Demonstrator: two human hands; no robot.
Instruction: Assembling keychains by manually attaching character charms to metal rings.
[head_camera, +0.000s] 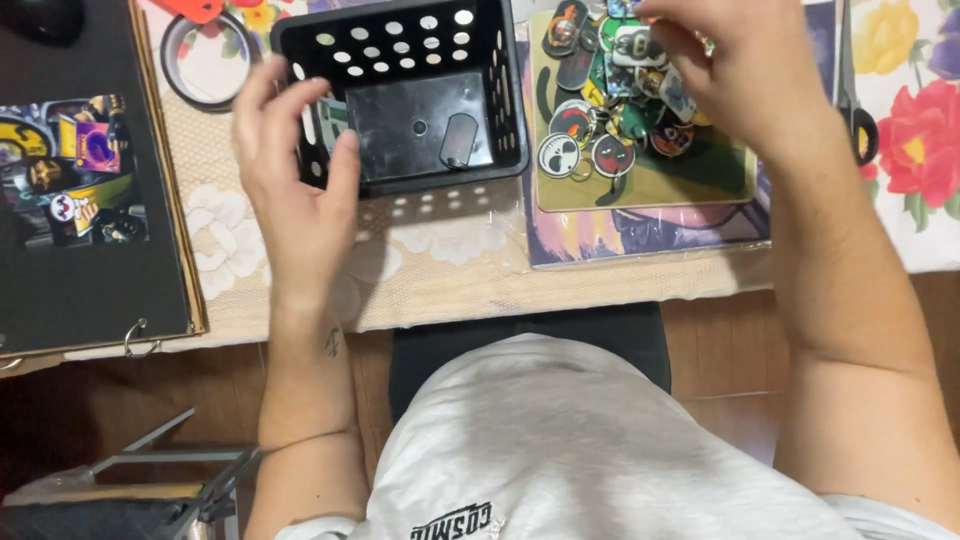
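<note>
A black perforated plastic basket (500, 90) stands on the table in front of me. My left hand (295, 170) grips its near left rim, thumb over the front edge. One oval tag (459, 140) lies inside the basket, with a small card at its left wall. To the right, several round and oval keychains (590, 150) lie heaped on an olive card (700, 185). My right hand (745, 75) rests on that heap with its fingers curled among the keychains; what they pinch is hidden.
A black ring-bound album (90, 270) with a sticker collage lies at the left. A roll of tape (205, 60) sits behind my left hand. Scissors (855, 110) lie on the floral cloth (920, 150) at the right. A metal frame (160, 460) stands below the table edge.
</note>
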